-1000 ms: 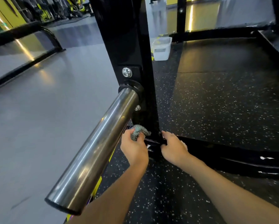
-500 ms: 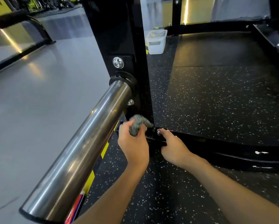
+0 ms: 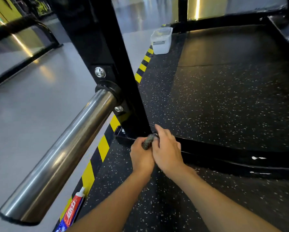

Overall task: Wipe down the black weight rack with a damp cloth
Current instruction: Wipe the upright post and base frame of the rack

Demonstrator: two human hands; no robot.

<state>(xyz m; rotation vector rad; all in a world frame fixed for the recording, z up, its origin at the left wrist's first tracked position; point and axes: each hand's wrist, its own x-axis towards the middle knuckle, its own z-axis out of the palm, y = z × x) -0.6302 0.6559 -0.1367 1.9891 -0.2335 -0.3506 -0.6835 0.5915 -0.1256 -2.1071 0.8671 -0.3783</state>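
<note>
Mid-frame the left hand (image 3: 141, 154) grips the balled cloth (image 3: 148, 142), the right hand (image 3: 167, 148) against it, hold unclear; the rack's base rail (image 3: 224, 153) runs rightward just beyond.

Single wide-angle head cam, close in, above the near side of the rack upright (image 3: 98, 39), facing forward and down at its foot.

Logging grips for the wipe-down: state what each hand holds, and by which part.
Left hand grips the bunched cloth by its lower end. Right hand lies against it; a grip cannot be told.
</note>
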